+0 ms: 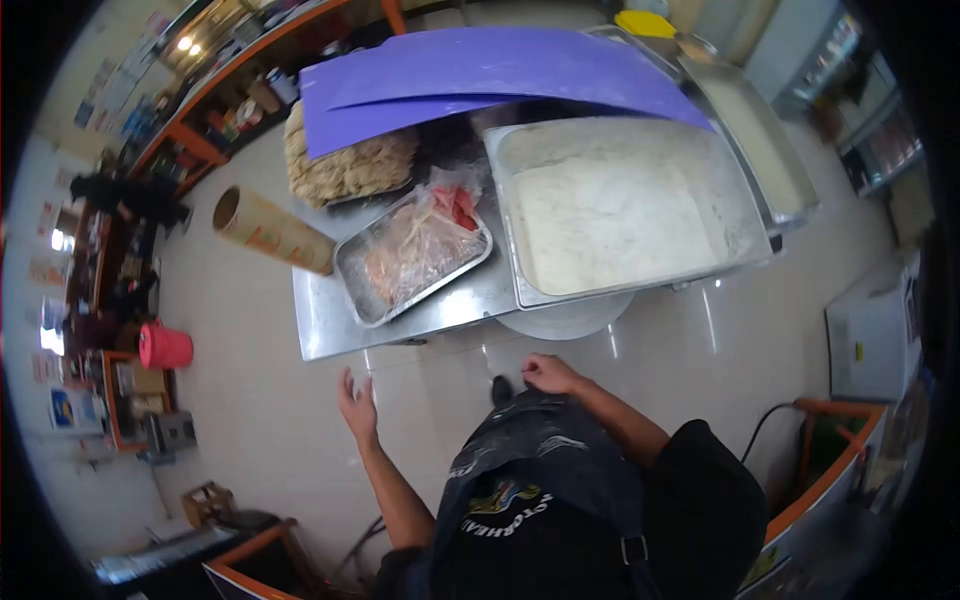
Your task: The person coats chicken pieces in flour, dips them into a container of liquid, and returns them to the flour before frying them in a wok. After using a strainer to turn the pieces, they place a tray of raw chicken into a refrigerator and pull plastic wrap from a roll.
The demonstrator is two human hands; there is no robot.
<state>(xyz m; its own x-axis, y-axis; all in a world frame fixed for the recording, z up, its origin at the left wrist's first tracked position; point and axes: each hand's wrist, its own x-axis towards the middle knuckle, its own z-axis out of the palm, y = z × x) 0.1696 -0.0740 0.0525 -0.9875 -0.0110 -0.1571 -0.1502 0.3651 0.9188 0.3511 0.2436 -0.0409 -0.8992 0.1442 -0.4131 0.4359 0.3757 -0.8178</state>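
Note:
My left hand (357,403) is in the air short of the steel table, its fingers apart and nothing in them. In front of my apron (560,450), my right hand (550,374) is curled closed; what its fingers hold, if anything, is hidden. Closest to my left hand on the table lies a metal tray (375,318) with crumpled clear plastic (408,255) and something red inside. Beyond my right hand stands a large rectangular steel pan (515,270) with white powder (620,225) over its bottom. Neither hand touches the table or these containers.
A cardboard roll (275,230) stands at the table's left corner. Behind the tray is a crumbly tan mass (345,160), partly under purple sheets (480,75). A round white lid or tub (570,318) shows below the pan. A pink bucket (165,346) and a person (135,200) are left.

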